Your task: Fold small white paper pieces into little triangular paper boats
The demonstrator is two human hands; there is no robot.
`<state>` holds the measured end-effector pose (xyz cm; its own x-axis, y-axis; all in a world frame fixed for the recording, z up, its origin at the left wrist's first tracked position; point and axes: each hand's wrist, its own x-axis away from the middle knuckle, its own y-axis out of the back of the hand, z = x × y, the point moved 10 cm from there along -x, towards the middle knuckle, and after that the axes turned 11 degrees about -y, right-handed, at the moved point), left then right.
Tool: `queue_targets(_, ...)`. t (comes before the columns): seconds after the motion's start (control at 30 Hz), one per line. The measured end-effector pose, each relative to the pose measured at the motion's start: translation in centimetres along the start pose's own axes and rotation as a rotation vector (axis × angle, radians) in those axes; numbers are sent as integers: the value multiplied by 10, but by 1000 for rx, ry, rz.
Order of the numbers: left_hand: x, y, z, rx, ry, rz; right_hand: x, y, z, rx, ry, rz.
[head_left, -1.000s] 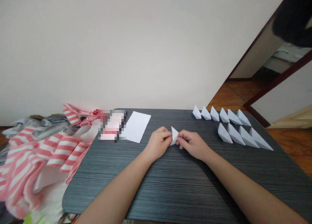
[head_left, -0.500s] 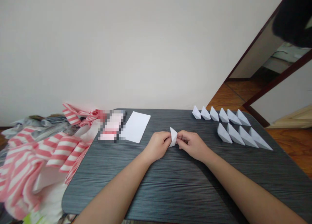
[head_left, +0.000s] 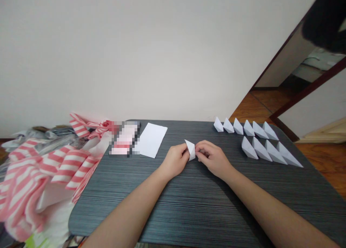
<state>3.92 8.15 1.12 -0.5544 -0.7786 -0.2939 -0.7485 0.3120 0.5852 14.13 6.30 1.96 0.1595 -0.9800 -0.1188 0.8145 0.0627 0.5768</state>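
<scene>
A small white folded paper boat [head_left: 191, 150] is held just above the middle of the dark table [head_left: 173, 208]. My left hand [head_left: 174, 161] pinches its left side between thumb and fingers. On the other side, my right hand [head_left: 212, 157] has its thumb and fingertips closed on the right edge. The fingers cover part of the paper at both sides. To the left of my hands lies a stack of white paper [head_left: 151, 140], flat on the table.
Several white folded paper boats [head_left: 260, 130] stand in two rows at the back right of the table. A blurred-out flat object [head_left: 124, 139] lies left of the paper. Red-and-white striped cloth [head_left: 67, 167] is heaped beside the table's left edge. A wall [head_left: 162, 61] rises behind.
The paper boat has turned a little, its upper tip now leaning further left. Both hands keep hold of it in nearly the same place. The other boats have stayed put.
</scene>
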Motion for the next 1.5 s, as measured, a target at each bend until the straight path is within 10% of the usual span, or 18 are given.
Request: queue_targets(1.5, 1, 8, 6, 26, -8, -105, 2, 5, -7, -6, 1, -35)
